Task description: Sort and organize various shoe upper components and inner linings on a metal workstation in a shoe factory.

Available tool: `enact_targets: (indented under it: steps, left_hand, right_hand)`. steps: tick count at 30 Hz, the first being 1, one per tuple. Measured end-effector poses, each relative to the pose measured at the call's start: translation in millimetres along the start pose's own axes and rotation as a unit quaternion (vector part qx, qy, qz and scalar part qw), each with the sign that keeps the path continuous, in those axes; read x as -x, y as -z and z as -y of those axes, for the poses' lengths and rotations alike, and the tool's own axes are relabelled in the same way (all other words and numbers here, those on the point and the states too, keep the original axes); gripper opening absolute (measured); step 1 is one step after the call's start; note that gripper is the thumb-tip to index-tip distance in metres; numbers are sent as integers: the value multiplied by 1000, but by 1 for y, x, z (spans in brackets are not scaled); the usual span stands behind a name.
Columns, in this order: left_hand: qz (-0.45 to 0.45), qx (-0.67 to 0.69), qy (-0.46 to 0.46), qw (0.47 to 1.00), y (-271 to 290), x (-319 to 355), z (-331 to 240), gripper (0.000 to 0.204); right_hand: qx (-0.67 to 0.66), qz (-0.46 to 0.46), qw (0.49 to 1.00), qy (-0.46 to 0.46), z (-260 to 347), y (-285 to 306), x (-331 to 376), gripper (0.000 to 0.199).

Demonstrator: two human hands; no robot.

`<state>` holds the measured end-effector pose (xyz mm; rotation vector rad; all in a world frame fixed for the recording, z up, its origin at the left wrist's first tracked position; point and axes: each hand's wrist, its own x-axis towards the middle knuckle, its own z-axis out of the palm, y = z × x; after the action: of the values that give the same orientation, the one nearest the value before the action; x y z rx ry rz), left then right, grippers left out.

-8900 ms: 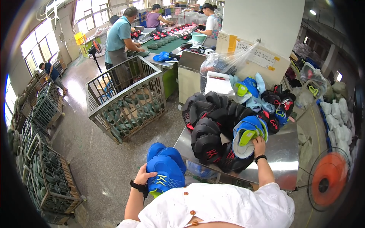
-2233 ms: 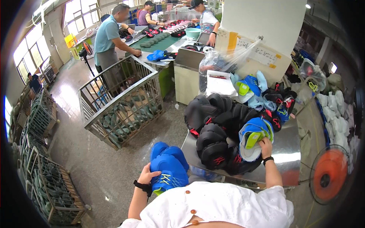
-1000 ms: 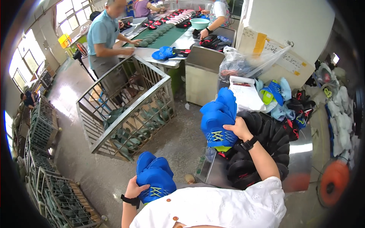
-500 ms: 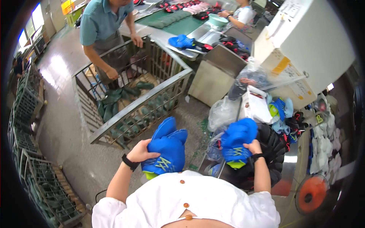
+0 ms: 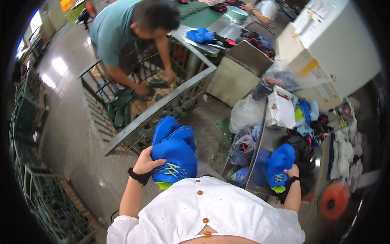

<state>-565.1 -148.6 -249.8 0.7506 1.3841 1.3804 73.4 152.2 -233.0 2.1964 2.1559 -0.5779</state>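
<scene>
My left hand [image 5: 145, 163] is closed on a bunch of blue shoe uppers [image 5: 174, 156] with lime laces and lime collars, held in front of my white shirt. Its thumb lies across their side. My right hand [image 5: 293, 174] grips more blue shoe uppers [image 5: 280, 162] by their right side, over a metal table [image 5: 262, 164]. Black shoe uppers [image 5: 304, 146] are piled behind that hand, partly hidden. How many uppers each hand holds cannot be made out.
Ahead stands a metal cage cart [image 5: 156, 110] with dark green foot-shaped pieces [image 5: 120, 116]; a co-worker [image 5: 118, 32] bends over it, both hands inside. Plastic bags [image 5: 248, 114] and a white box [image 5: 281, 107] sit right. An orange fan [image 5: 334, 200] stands far right.
My right hand has moved right and slightly down with its blue uppers. My left hand stays nearly in place. The co-worker has bent down and reached deeper into the cage cart.
</scene>
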Motion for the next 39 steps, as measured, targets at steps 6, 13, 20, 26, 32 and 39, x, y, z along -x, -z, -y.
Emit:
enact_targets:
  steps: [6, 13, 20, 26, 32, 39]
  left_hand:
    - [-3, -43, -47, 998, -9, -18, -10, 44]
    - [-2, -18, -96, 995, -40, -87, -29, 38]
    - [-66, 165, -113, 978, -97, -140, -20, 44]
    - [-74, 192, -79, 975, -109, -139, -8, 45]
    - [-14, 43, -97, 994, -141, -152, -38, 32]
    - [111, -5, -18, 994, -201, -183, -43, 28]
  right_hand:
    - [47, 26, 999, 4, 87, 15, 48, 37]
    - [-463, -15, 862, 203, 175, 23, 61, 49]
    - [-793, 33, 592, 139, 220, -35, 34, 58]
    - [-738, -2, 662, 128, 195, -25, 22, 53]
    - [-616, -25, 770, 166, 225, -12, 3, 42]
    - [-450, 82, 839, 297, 228, -42, -41, 39]
